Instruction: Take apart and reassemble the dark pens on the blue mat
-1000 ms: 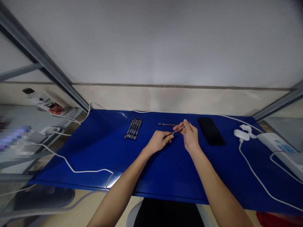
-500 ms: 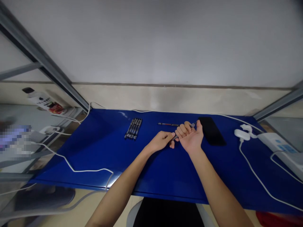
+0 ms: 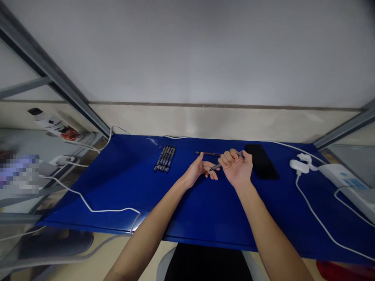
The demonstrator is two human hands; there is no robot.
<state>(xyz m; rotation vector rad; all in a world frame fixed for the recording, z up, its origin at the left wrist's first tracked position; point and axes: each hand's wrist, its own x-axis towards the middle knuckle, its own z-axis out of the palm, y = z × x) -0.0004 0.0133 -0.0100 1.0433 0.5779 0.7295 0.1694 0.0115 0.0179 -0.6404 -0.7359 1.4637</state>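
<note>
My right hand is closed around a dark pen, its fingers curled over the barrel and the thumb near the upper end. The pen slants down to the left, tip toward my left hand. That hand is open, thumb raised and fingers spread beneath the tip; whether they touch the pen is hard to tell. Behind both hands another pen lies crosswise on the blue table, its right end hidden by my right hand. Several similar pens lie side by side further left.
A black phone lies just right of my right hand. Further right are a white charger with its cable and a white power strip. A white cable crosses the table's left part. A bottle stands tilted beyond the metal frame.
My left hand has let go of the pen's lower end and opened, thumb lifting away. The pen tip now shows. My right hand keeps its hold, nearly in place.
</note>
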